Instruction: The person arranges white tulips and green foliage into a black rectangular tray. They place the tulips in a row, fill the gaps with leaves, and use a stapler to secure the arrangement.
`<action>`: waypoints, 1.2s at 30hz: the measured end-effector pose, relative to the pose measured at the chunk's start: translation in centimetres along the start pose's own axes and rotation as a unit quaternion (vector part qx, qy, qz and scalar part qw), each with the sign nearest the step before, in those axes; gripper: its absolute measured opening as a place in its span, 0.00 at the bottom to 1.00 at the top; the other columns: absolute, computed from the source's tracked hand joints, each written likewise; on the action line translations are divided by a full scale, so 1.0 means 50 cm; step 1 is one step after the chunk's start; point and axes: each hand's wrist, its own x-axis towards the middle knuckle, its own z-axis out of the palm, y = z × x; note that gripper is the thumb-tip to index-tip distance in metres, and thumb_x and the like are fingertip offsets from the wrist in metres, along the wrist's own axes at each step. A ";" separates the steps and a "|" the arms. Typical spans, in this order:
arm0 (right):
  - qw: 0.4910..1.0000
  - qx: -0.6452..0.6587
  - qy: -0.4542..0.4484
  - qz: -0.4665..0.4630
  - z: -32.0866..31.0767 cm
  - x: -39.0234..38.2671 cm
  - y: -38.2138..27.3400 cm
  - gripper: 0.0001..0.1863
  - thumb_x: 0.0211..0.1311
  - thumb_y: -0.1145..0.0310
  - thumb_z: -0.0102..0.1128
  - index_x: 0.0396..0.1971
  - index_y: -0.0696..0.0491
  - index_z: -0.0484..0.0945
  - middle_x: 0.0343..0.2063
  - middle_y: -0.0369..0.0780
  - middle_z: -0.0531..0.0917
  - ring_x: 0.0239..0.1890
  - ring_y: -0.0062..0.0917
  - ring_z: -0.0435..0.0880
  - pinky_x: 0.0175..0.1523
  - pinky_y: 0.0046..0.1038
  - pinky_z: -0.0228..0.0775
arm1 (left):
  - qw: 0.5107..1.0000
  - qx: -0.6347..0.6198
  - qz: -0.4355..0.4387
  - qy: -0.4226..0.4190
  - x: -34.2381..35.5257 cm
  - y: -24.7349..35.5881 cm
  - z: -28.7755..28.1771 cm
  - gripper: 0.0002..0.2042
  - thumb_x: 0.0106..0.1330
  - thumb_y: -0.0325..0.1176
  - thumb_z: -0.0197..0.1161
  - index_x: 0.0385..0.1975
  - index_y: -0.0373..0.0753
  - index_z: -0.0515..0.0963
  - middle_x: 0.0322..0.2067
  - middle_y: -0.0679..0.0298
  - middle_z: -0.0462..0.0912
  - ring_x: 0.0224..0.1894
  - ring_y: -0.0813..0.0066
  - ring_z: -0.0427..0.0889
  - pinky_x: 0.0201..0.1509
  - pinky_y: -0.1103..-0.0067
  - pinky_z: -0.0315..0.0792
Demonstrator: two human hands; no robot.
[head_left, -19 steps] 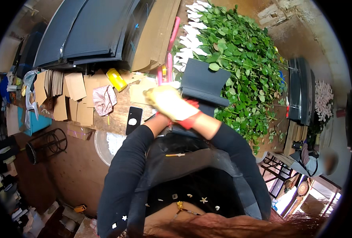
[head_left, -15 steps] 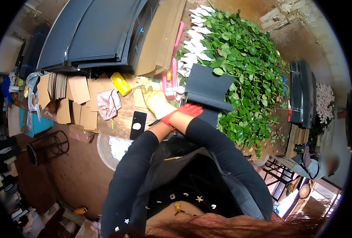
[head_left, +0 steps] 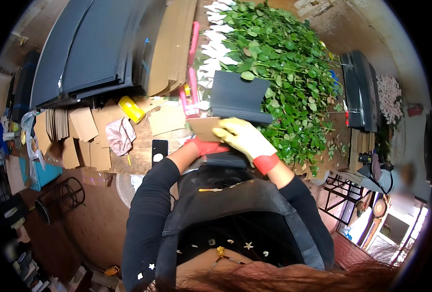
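Note:
My left hand (head_left: pixel 205 146), in a red glove, lies with fingers stretched over a folded black corrugated piece (head_left: pixel 225 160), partly under a cardboard piece. My right hand (head_left: pixel 245 139), in a yellow glove with a red cuff, grips that cardboard (head_left: pixel 200 127) by its right side. Just beyond both hands is a curled black corrugated sheet (head_left: pixel 238 95), resting against rose stems with leaves (head_left: pixel 294 87) and white-wrapped heads (head_left: pixel 214 53). A pink tool (head_left: pixel 193 104) lies left of the sheet, and a phone (head_left: pixel 160 148) lies left of my left hand.
Stacked black boards (head_left: pixel 94 48) and brown cardboard (head_left: pixel 170 48) occupy the back left. Cardboard squares (head_left: pixel 82 126), a yellow cylinder (head_left: pixel 131 109) and a cloth (head_left: pixel 120 134) sit on the wooden table (head_left: pixel 138 163). A person (head_left: pixel 386 175) is at right; a stool (head_left: pixel 60 194) stands below left.
My right hand has swung from across my left wrist over to the right and now grips a cardboard piece. My left hand is now partly covered by that piece. The view has shifted slightly.

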 end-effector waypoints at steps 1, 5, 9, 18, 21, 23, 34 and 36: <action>0.936 0.247 -0.040 0.246 -0.005 -0.035 0.018 0.17 0.72 0.59 0.61 0.46 0.59 0.82 0.36 0.42 0.86 0.34 0.26 0.86 0.41 0.29 0.78 | 1.000 0.014 0.007 -0.007 0.014 0.012 -0.008 0.28 0.72 0.55 0.54 0.67 0.47 0.69 0.66 0.55 0.72 0.68 0.55 0.69 0.72 0.61 0.62; 0.846 0.381 -0.075 0.365 0.047 -0.106 0.185 0.14 0.74 0.59 0.61 0.34 0.54 0.76 0.28 0.36 0.82 0.31 0.20 0.86 0.37 0.21 0.78 | 0.991 0.119 0.052 0.044 0.031 0.056 -0.034 0.29 0.68 0.50 0.59 0.66 0.45 0.71 0.65 0.57 0.73 0.69 0.57 0.69 0.74 0.64 0.59; 0.855 0.347 -0.124 0.365 0.079 -0.062 0.245 0.16 0.75 0.57 0.60 0.30 0.54 0.75 0.26 0.38 0.84 0.27 0.21 0.86 0.33 0.23 0.80 | 0.990 0.126 0.053 0.037 0.022 0.049 -0.038 0.27 0.69 0.46 0.56 0.66 0.41 0.71 0.67 0.54 0.72 0.70 0.55 0.67 0.77 0.62 0.54; 0.912 0.206 -0.112 0.337 0.089 -0.065 0.245 0.24 0.75 0.51 0.53 0.33 0.59 0.82 0.25 0.43 0.89 0.26 0.26 0.88 0.36 0.30 0.82 | 0.971 0.194 -0.022 0.135 -0.086 0.086 -0.147 0.21 0.65 0.34 0.66 0.58 0.39 0.77 0.55 0.53 0.80 0.54 0.52 0.79 0.59 0.64 0.75; 0.915 0.197 -0.090 0.341 0.097 -0.078 0.237 0.25 0.74 0.50 0.54 0.28 0.57 0.82 0.22 0.41 0.88 0.24 0.26 0.87 0.34 0.30 0.80 | 0.985 0.135 0.034 0.099 -0.030 0.142 -0.153 0.14 0.64 0.31 0.64 0.49 0.42 0.82 0.46 0.58 0.85 0.45 0.54 0.83 0.48 0.65 0.79; 0.924 0.175 -0.091 0.327 0.065 -0.074 0.200 0.24 0.74 0.49 0.56 0.28 0.57 0.81 0.20 0.40 0.87 0.22 0.25 0.86 0.33 0.29 0.80 | 0.985 0.171 0.000 -0.032 -0.003 0.128 -0.128 0.14 0.63 0.30 0.63 0.49 0.41 0.82 0.48 0.57 0.85 0.48 0.53 0.83 0.50 0.65 0.79; 0.931 -0.129 0.320 0.118 -0.169 -0.141 0.233 0.28 0.67 0.66 0.61 0.67 0.47 0.71 0.64 0.44 0.77 0.64 0.32 0.78 0.61 0.28 0.74 | 0.988 0.144 -0.021 0.051 -0.018 0.127 -0.086 0.13 0.62 0.28 0.64 0.47 0.37 0.84 0.50 0.52 0.84 0.51 0.49 0.83 0.55 0.65 0.79; 0.881 -0.404 0.136 0.205 -0.142 -0.110 0.285 0.40 0.66 0.65 0.57 0.78 0.45 0.53 0.76 0.45 0.60 0.75 0.37 0.65 0.63 0.28 0.74 | 0.988 0.145 -0.028 0.050 -0.017 0.128 -0.090 0.12 0.63 0.28 0.65 0.46 0.37 0.84 0.49 0.52 0.85 0.51 0.49 0.83 0.55 0.65 0.79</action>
